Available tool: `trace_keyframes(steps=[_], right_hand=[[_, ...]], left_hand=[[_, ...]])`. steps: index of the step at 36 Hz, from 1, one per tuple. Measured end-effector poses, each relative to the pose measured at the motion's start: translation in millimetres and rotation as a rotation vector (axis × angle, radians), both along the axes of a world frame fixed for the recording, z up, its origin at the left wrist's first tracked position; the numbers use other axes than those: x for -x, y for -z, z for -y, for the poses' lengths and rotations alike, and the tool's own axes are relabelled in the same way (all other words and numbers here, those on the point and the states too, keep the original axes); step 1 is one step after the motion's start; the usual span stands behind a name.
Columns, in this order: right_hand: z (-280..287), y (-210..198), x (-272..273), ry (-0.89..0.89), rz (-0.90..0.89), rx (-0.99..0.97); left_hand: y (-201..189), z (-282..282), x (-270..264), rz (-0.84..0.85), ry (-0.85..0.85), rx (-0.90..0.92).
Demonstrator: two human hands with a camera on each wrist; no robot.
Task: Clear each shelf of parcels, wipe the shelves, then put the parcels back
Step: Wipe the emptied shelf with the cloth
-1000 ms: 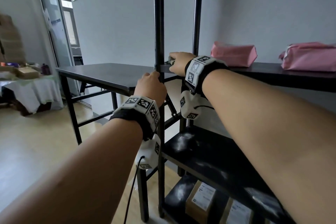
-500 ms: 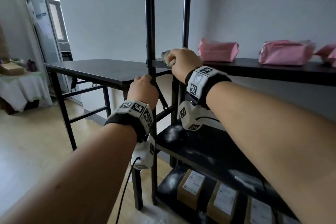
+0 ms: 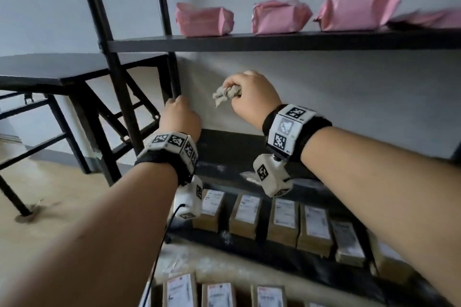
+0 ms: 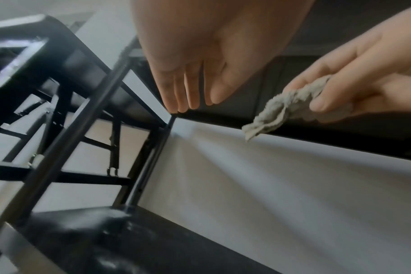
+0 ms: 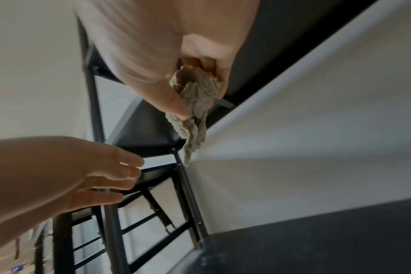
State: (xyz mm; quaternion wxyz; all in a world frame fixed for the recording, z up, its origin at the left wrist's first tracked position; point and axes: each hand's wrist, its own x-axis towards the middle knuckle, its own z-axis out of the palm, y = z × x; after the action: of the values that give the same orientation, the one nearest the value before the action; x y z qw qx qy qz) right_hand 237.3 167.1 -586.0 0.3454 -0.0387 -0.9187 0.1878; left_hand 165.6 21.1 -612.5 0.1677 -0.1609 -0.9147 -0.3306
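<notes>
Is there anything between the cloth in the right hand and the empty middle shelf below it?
No. In the head view the cloth in the right hand hangs over the middle shelf with only bare wall behind the gap.

A pale grey wall (image 3: 324,97) fills 12 o'clock; a black table (image 3: 62,70) stands at 9 o'clock on light wood floor (image 3: 62,189).

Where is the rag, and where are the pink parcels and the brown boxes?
rag (image 3: 225,93): head view, on its crumpled middle, held by the right hand (image 3: 252,99).
pink parcels (image 3: 204,20): head view, front face of the leftmost one.
brown boxes (image 3: 245,217): head view, white label of one.
</notes>
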Motion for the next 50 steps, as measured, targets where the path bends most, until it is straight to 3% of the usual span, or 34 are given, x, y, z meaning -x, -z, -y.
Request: trace_keyframes(steps=[5,15,28,35,47,50], right_hand=[[-45.8,35.9,-47.3,0.138,0.154,0.067],[-121.6,99.2,-137.5,0.339,0.283,0.171],[-171.0,157.7,-239.9,0.624,0.271,0.163],[-212.3,162.5,-290.5,0.718,0.225,0.336],[-274.2,157.4,-337.7,0.840,0.088,0.345],[-289.4,163.2,-342.6,0.855,0.230,0.324]], left_hand=[[22.5,-45.9,-39.5,0.014,0.125,0.007],[76.1,-114.3,-126.3,0.119,0.297,0.066],[127.9,-194.4,-188.2,0.141,0.520,0.162],[133.2,-237.7,-229.7,0.141,0.639,0.152],[138.1,-308.0,-270.6,0.169,0.742,0.229],[139.4,-321.7,-274.8,0.182,0.760,0.253]])
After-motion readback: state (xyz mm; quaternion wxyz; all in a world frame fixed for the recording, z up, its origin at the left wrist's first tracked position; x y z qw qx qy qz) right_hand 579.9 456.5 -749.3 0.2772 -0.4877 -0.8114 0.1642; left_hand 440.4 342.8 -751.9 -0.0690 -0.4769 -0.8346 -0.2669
